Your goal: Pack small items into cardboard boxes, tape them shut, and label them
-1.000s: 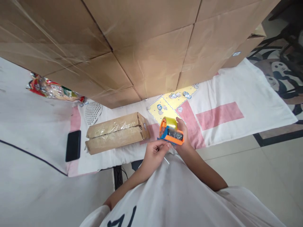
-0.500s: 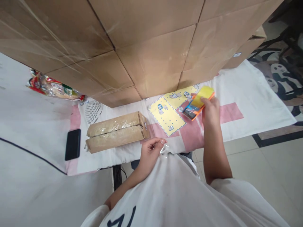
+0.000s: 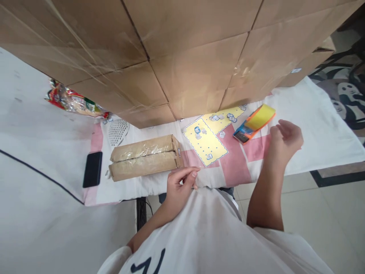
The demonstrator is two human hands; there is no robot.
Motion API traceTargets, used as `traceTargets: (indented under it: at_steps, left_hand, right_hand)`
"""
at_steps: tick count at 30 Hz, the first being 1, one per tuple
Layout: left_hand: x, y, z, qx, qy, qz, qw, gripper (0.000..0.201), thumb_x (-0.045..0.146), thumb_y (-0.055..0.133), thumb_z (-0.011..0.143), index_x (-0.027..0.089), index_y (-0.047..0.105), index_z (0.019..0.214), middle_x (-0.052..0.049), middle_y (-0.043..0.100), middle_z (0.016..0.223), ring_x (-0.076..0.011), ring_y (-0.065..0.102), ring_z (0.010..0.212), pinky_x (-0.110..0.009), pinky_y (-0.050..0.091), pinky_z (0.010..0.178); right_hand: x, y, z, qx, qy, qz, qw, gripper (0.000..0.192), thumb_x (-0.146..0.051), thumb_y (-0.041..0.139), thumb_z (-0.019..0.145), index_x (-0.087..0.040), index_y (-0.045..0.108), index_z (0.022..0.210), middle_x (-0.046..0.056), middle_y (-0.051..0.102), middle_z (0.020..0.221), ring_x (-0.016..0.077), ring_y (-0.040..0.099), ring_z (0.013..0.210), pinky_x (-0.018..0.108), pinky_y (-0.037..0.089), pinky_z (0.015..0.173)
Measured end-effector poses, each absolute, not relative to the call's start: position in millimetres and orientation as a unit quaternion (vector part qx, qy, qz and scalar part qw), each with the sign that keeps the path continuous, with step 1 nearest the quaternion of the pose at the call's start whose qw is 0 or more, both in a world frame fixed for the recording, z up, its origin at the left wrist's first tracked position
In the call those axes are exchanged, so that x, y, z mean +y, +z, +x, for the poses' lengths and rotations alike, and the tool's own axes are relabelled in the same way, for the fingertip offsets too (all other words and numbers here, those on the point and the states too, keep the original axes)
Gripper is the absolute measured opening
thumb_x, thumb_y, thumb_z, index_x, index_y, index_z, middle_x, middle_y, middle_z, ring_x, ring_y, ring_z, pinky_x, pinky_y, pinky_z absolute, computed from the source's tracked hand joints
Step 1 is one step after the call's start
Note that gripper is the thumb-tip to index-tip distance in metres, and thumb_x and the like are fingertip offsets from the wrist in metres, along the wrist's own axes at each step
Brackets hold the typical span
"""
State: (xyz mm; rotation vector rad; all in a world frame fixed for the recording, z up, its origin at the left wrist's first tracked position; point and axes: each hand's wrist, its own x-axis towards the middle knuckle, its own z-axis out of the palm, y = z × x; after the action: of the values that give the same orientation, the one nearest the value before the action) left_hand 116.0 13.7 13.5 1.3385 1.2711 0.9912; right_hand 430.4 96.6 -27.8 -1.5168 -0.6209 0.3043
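An orange and blue tape dispenser [image 3: 245, 130] with a wide yellow roll [image 3: 261, 117] lies on the cloth. My right hand [image 3: 286, 139] is just to its right, apart from it and empty, with loosely bent, slightly blurred fingers. In front of my shirt, my left hand [image 3: 181, 184] is closed, thumb against the forefinger. Whether anything thin is between those fingertips cannot be made out. Behind that hand lies a long, narrow cardboard box [image 3: 145, 158] with clear tape along its top. A small, crinkled, shiny clear piece [image 3: 242, 71] shows against the large cardboard boxes [image 3: 196, 68].
Large boxes rise along the back of the cloth-covered table [image 3: 308, 125]. A black phone [image 3: 92, 169], a white perforated piece [image 3: 118, 132] and red snack packaging [image 3: 75, 102] are at the left. A yellow patterned sheet [image 3: 205, 140] lies mid-table. A cable [image 3: 42, 177] crosses the wall.
My right hand has let go of the tape dispenser and moved right. The clear piece at my left fingertips no longer shows there; a shiny piece now appears against the large boxes.
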Motion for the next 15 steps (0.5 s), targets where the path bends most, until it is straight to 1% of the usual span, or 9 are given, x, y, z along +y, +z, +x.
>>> traceTargets:
  at_steps: [1,2,3,4,6,7,9,11,15]
  left_hand:
    - [13,15,114,0.522,0.412,0.569,0.484,0.027,0.039,0.063,0.097,0.02,0.082,0.101,0.001,0.068,0.057,-0.0114,0.06,0.052,-0.023,0.046,0.058]
    - [12,16,113,0.519,0.414,0.582,0.47,0.025,0.036,0.063,0.097,0.02,0.082,0.101,0.001,0.069,0.057,-0.0116,0.062,0.053,-0.023,0.047,0.058]
    - [12,18,112,0.515,0.416,0.593,0.458,0.023,0.034,0.064,0.097,0.02,0.082,0.101,0.0,0.07,0.059,-0.0118,0.063,0.053,-0.023,0.047,0.058]
    - [12,19,111,0.51,0.418,0.604,0.448,0.021,0.032,0.064,0.097,0.02,0.081,0.102,0.0,0.072,0.062,-0.0118,0.064,0.052,-0.023,0.047,0.057]
    - [11,22,110,0.489,0.427,0.627,0.431,0.019,0.027,0.064,0.096,0.021,0.081,0.102,-0.002,0.077,0.071,-0.0116,0.065,0.052,-0.023,0.049,0.056]
    - [11,23,109,0.475,0.435,0.638,0.421,0.018,0.026,0.064,0.096,0.021,0.081,0.102,-0.003,0.079,0.078,-0.012,0.067,0.054,-0.023,0.05,0.057]
    - [10,25,105,0.454,0.454,0.656,0.396,0.018,0.022,0.065,0.095,0.022,0.081,0.102,-0.005,0.081,0.088,-0.0133,0.071,0.06,-0.023,0.053,0.059]
    - [8,26,98,0.45,0.475,0.662,0.366,0.019,0.019,0.065,0.094,0.022,0.081,0.103,-0.005,0.082,0.089,-0.0139,0.073,0.065,-0.023,0.054,0.062]
    - [0,24,80,0.473,0.492,0.663,0.309,0.018,0.018,0.065,0.094,0.021,0.081,0.101,-0.004,0.081,0.085,-0.0133,0.072,0.065,-0.023,0.055,0.065]
  right_hand:
    - [84,-17,415,-0.33,0.1,-0.668,0.66,0.026,-0.024,0.07,0.081,-0.026,0.073,0.107,0.008,0.069,0.117,0.0265,0.064,0.113,0.047,0.051,0.097]
    - [71,-6,398,-0.395,0.12,-0.644,0.644,0.019,-0.025,0.068,0.085,-0.027,0.074,0.104,0.007,0.071,0.111,0.0258,0.065,0.108,0.046,0.051,0.095]
    - [60,4,381,-0.473,0.193,-0.599,0.617,0.012,-0.028,0.068,0.088,-0.027,0.074,0.098,0.006,0.072,0.101,0.0246,0.067,0.098,0.044,0.052,0.09]
    - [51,13,365,-0.548,0.289,-0.538,0.572,0.011,-0.031,0.068,0.089,-0.027,0.074,0.097,0.006,0.072,0.096,0.0239,0.067,0.091,0.042,0.053,0.082]
    - [38,28,335,-0.643,0.416,-0.436,0.472,0.022,-0.034,0.076,0.086,-0.026,0.074,0.106,0.006,0.072,0.091,0.0219,0.065,0.079,0.038,0.053,0.072]
    - [36,33,323,-0.674,0.438,-0.407,0.434,0.023,-0.036,0.08,0.083,-0.025,0.073,0.103,0.005,0.07,0.086,0.0203,0.064,0.075,0.036,0.052,0.069]
    - [36,40,303,-0.72,0.44,-0.383,0.376,0.02,-0.036,0.084,0.08,-0.023,0.072,0.089,0.002,0.066,0.075,0.0171,0.06,0.068,0.032,0.049,0.063]
    - [40,44,289,-0.75,0.428,-0.371,0.342,0.021,-0.036,0.081,0.084,-0.021,0.067,0.077,0.0,0.063,0.069,0.0148,0.058,0.065,0.029,0.045,0.061]
    - [48,49,265,-0.793,0.422,-0.296,0.326,0.019,-0.028,0.067,0.096,-0.022,0.068,0.078,-0.001,0.063,0.067,0.0123,0.056,0.061,0.027,0.044,0.06]
